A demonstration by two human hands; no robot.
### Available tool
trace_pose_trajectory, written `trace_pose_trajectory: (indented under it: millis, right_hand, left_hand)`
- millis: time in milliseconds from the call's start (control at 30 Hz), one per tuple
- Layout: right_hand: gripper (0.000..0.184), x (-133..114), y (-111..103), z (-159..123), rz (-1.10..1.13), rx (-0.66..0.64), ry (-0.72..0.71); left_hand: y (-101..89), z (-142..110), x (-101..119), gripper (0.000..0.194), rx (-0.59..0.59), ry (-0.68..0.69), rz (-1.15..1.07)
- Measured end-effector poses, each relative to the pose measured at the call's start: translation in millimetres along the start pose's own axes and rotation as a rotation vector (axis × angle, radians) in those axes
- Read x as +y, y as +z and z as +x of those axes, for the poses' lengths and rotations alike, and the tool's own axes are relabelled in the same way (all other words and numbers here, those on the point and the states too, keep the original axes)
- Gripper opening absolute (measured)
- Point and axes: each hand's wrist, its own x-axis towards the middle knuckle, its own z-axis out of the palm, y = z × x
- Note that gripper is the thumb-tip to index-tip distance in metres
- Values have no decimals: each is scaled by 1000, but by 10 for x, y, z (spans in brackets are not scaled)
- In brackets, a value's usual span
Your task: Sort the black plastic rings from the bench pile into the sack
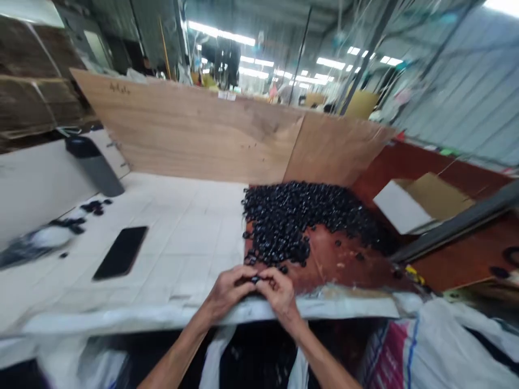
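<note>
Head view: the left hand (227, 293) and the right hand (279, 293) met over the near edge of the table (182, 221); between their fingertips was a small black piece (255, 279), just above the line where the white left part of the top met the red panel (330, 265) on the right; the thumb and forefinger of each hand pinched the piece from its own side, left and right; the other fingers were bent in, and whether they pressed on one another I could not tell; the piece was too small and blurred for its shape to be made out.

Just beyond the hands a pile (284, 224) of similar black pieces spread over the red panel, widest at the far side, with a few strays lying apart on its right; on the white part, to the left, a phone (121, 253) lay flat; farther left stood a bottle (97, 167), with a few dark bits (96, 207) near its base; a board (194, 127) rose along the far edge; to the far right was an open box (399, 205), behind a grey bar (458, 216); at the near right, below the edge, was a white sack (458, 346).
</note>
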Motion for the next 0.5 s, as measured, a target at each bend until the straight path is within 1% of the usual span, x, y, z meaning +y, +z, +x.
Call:
trace_pose_trajectory:
  millis: [67, 200, 300, 400, 500]
  right_hand:
    - [15, -40, -25, -64, 98, -7, 37]
    - [13, -149, -77, -78, 190, -41, 18]
    - [13, -234, -112, -58, 185, -59, 9]
    - [11, -270, -129, -54, 169, -55, -10]
    - [9, -266, -136, -66, 141, -47, -38]
  left_hand:
    - [26, -75, 54, 30, -32, -55, -38]
    - [61, -152, 121, 30, -33, -172, -186]
    - [70, -153, 141, 28, -22, -137, -208]
    - [70, -139, 148, 24, -24, -77, -154]
    - [66, -131, 159, 22, -30, -70, -114]
